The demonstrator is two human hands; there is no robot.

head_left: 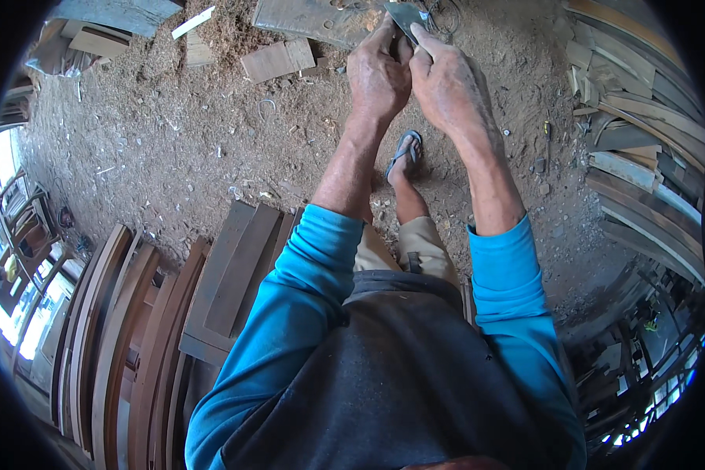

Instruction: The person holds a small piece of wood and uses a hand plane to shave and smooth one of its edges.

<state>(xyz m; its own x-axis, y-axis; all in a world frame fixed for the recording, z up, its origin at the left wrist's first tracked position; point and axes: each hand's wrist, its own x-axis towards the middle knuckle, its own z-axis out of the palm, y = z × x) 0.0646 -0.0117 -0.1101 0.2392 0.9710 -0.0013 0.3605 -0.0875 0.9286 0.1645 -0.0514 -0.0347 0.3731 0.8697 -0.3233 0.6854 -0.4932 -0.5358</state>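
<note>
Both arms reach ahead, with the hands close together at the top of the view. My left hand (377, 77) is closed, its fingertips on a small flat dark grey-green piece (404, 16) with a straight edge. From the other side my right hand (451, 88) pinches the same piece, its thumb and fingers near the lower corner. I cannot make out what kind of thing it is, and the fingers hide part of it. Just beyond the hands lies a worn wooden board (313, 22) on the ground.
Sawdust and wood scraps cover the dirt floor (188, 149). A short plank offcut (278, 60) lies ahead on the left. Long timber pieces (125, 313) stand stacked at near left, and curved boards (642, 157) pile up on the right. A screwdriver-like tool (547, 141) lies right of my foot.
</note>
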